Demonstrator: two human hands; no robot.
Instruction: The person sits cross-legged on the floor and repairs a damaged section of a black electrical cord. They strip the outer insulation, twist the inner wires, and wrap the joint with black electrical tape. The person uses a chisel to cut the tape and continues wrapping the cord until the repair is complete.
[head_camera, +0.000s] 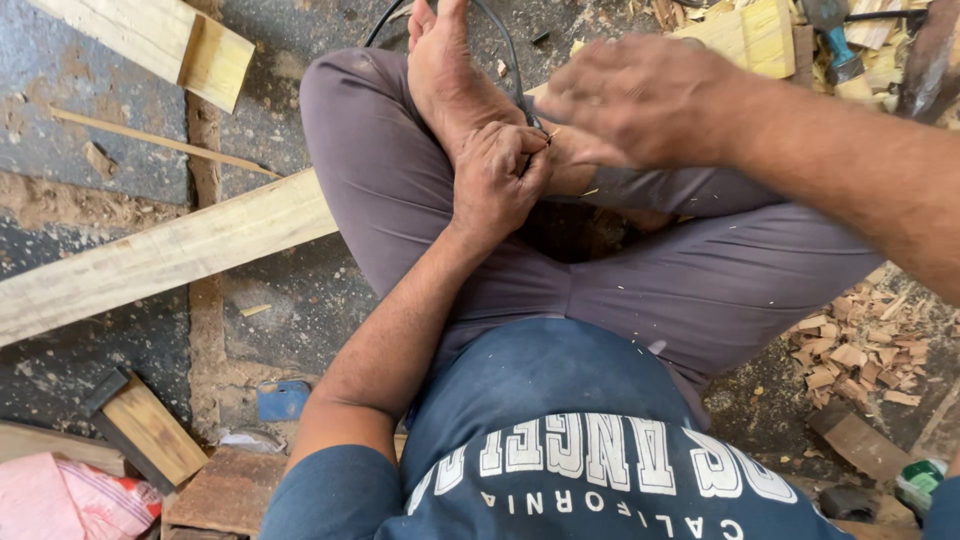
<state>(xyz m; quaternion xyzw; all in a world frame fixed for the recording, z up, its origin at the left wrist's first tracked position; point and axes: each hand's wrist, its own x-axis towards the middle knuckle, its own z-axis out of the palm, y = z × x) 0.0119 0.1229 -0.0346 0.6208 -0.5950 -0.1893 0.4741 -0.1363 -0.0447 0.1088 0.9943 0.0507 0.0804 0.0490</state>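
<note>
Fingers of the left hand (497, 175) are curled tight, pinching something very small and thin, too small to tell what it is. This hand rests on the person's bare foot (445, 65), which lies across the lap. The right hand (640, 100) hangs just above it with its fingers bent and loose, and I cannot tell if it holds anything. The two hands are very near each other, right over the crossed legs in grey trousers (620, 270).

The person sits on the floor (60, 80). It is dark, rough and patchy, with sandy dirt in the cracks. A long pale plank (160, 255) lies across the floor on the left and runs under the knee. Another pale wood block (165, 40) lies at the top left, with a thin stick (160, 142) below it. A small board with a dark edge (145, 425) lies at the bottom left, near a pink cloth (55, 500) and a small blue thing (283, 400).

On the right, a heap of wood chips (860, 345) covers the floor. More cut wood (745, 35) lies at the top right, beside a blue tool (835, 40). A black cable (505, 45) curves past the foot.
</note>
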